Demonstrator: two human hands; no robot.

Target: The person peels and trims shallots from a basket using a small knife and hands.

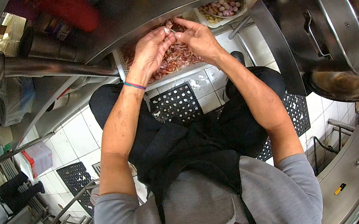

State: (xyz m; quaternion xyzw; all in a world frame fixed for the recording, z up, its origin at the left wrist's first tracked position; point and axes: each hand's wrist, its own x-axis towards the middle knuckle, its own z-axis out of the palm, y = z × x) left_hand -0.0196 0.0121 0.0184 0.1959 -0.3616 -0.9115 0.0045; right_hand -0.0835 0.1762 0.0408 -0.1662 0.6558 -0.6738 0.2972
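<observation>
My left hand [153, 51] and my right hand [201, 41] meet over a white plastic basket [120, 65] filled with reddish-brown shallots and loose skins [175, 60]. Pinched in the left fingertips is a small pale shallot [167, 31], partly covered by the fingers. A thin greyish sliver, which looks like the blade of a small knife [173, 31], shows at the right thumb; its handle is hidden in the hand. The right index finger stretches over the far side. Both hands are closed and nearly touching.
A white container [245, 8] of pinkish shallots stands beyond the basket, to the right. A steel shelf [180, 5] overhangs the far side. At the right are a large steel pot [323, 21] and a round lid [350, 82]. Black perforated mats [175, 103] lie on white tiles.
</observation>
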